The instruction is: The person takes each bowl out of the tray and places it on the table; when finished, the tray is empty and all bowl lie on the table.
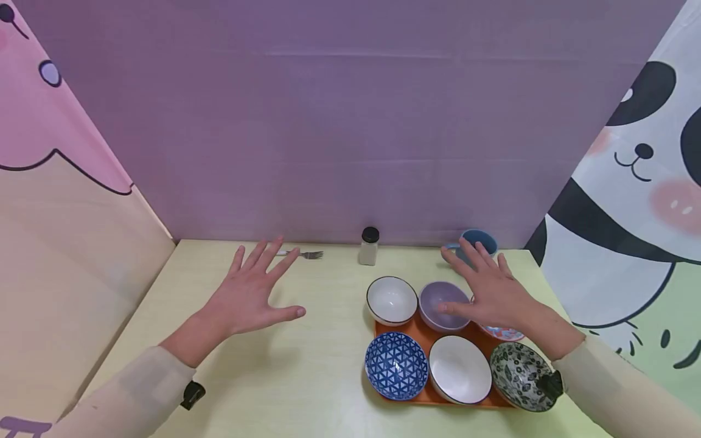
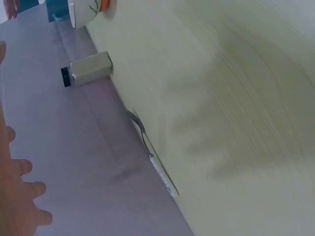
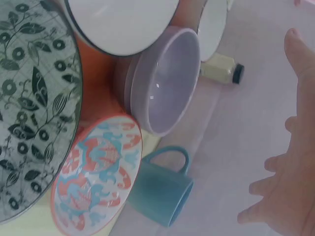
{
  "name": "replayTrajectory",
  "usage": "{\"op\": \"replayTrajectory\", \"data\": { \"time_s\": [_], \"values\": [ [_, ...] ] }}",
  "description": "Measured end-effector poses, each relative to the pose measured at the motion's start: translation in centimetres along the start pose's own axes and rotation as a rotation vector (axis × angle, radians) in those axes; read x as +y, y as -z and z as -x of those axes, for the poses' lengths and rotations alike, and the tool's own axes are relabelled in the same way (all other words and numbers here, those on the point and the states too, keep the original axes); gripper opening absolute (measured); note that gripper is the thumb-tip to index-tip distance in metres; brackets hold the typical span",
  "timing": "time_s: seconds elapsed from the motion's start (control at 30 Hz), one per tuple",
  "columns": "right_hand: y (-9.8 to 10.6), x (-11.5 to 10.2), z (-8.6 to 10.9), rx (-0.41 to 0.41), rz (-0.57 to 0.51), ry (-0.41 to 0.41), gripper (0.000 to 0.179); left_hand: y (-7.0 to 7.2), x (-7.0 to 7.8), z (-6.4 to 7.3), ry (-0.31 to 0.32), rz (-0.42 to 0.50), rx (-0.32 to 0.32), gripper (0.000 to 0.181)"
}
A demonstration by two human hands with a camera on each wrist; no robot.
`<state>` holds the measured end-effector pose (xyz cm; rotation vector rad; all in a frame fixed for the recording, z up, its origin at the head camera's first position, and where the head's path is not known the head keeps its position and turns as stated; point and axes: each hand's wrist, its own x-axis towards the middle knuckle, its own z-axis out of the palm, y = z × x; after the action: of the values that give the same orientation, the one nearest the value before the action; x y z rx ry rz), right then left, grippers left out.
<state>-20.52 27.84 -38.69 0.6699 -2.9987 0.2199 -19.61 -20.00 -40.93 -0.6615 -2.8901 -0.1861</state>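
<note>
My left hand (image 1: 249, 296) hovers over the left half of the table with fingers spread, holding nothing. Beyond its fingertips lies a fork (image 1: 312, 255) with a white handle (image 2: 162, 176). My right hand (image 1: 490, 292), fingers also spread and holding nothing, is above the right side of the bowls. In the head view it overlaps a purple bowl (image 1: 432, 302), a blue mug (image 1: 482, 238) and a red-and-blue patterned dish (image 3: 98, 177), partly hiding them. A white bowl with a dark rim (image 1: 391, 299) stands left of the purple one.
An orange tray (image 1: 424, 398) carries the bowls. Its near row has a blue triangle-patterned bowl (image 1: 397, 366), a white bowl (image 1: 460, 370) and a dark leaf-patterned bowl (image 1: 517, 371). A black-capped shaker jar (image 1: 369, 250) stands at the back, before a purple backdrop (image 1: 350, 121).
</note>
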Motion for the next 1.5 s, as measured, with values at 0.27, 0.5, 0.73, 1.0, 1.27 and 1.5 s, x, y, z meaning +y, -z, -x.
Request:
{"op": "replayTrajectory", "data": {
  "time_s": [0.27,0.5,0.73,1.0,1.27,1.5],
  "values": [
    [1.6,2.6,2.1,0.012,-0.106,-0.050,0.106,-0.2,0.2,-0.1,0.045,0.138,0.093,0.097],
    [2.1,5.2,4.4,0.004,-0.251,-0.106,0.103,-0.9,0.8,-0.4,0.099,0.328,0.068,0.090],
    [1.2,7.7,6.5,-0.053,-0.470,-0.223,0.100,-2.8,2.0,-0.6,0.100,0.394,0.032,0.084],
    [-1.0,10.4,8.5,-0.064,-0.615,-0.240,0.092,-5.0,3.6,-1.1,0.127,0.539,0.000,0.081],
    [-3.7,12.5,9.5,-0.126,-0.736,-0.333,0.092,-7.3,5.2,-2.7,0.238,0.823,-0.090,0.072],
    [-5.4,13.1,9.9,-0.188,-0.848,-0.398,0.088,-9.2,6.6,-4.1,0.320,1.006,-0.135,0.068]
  ]
}}
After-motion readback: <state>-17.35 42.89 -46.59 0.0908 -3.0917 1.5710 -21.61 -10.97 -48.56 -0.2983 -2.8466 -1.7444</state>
